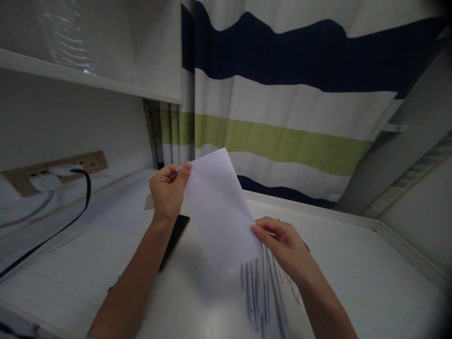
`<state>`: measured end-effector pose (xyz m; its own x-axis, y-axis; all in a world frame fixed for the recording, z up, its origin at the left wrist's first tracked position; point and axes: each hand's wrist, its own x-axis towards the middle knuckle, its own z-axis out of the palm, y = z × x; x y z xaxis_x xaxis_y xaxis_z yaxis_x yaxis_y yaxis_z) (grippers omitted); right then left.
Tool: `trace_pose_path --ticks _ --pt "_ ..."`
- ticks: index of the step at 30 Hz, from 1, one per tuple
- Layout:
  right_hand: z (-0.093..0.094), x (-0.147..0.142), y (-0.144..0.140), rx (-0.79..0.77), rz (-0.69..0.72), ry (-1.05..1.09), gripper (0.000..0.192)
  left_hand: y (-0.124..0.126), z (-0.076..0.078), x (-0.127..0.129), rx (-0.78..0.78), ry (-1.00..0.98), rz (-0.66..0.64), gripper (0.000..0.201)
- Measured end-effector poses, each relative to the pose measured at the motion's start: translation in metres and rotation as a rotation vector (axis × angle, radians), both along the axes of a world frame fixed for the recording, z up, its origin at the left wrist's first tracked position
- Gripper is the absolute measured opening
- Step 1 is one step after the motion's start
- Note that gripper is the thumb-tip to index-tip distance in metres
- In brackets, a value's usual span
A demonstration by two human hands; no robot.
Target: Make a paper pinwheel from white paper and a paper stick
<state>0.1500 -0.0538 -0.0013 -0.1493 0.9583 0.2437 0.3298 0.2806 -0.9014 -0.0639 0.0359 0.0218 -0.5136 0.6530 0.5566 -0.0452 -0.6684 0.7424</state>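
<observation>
A sheet of white paper (222,207) is held up, tilted, above the white desk. My left hand (168,188) pinches its upper left corner between thumb and fingers. At its lower right edge, my right hand (278,240) grips the sheet the same way. Beneath the right hand lie several thin rolled paper sticks (259,292), side by side; the sheet and hand cover their far ends. A dark phone (176,235) rests on the desk, partly hidden behind my left forearm.
A striped curtain (275,127) hangs behind the desk (335,263). On the left wall, a socket strip (95,162) has plugs in it, and a black cable (70,223) runs down to the desk. A shelf (106,84) juts out above, holding a clear plastic item (70,42).
</observation>
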Motion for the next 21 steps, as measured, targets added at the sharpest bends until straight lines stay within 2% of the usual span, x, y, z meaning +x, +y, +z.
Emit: trace_pose_path --ticks 10,21 --pt "-0.002 -0.004 0.001 0.216 -0.178 -0.320 0.020 0.009 -0.006 0.001 -0.014 -0.013 -0.060 0.017" --pt "0.004 0.016 0.001 0.084 -0.104 -0.310 0.030 0.013 -0.009 0.004 -0.087 -0.004 -0.150 0.019"
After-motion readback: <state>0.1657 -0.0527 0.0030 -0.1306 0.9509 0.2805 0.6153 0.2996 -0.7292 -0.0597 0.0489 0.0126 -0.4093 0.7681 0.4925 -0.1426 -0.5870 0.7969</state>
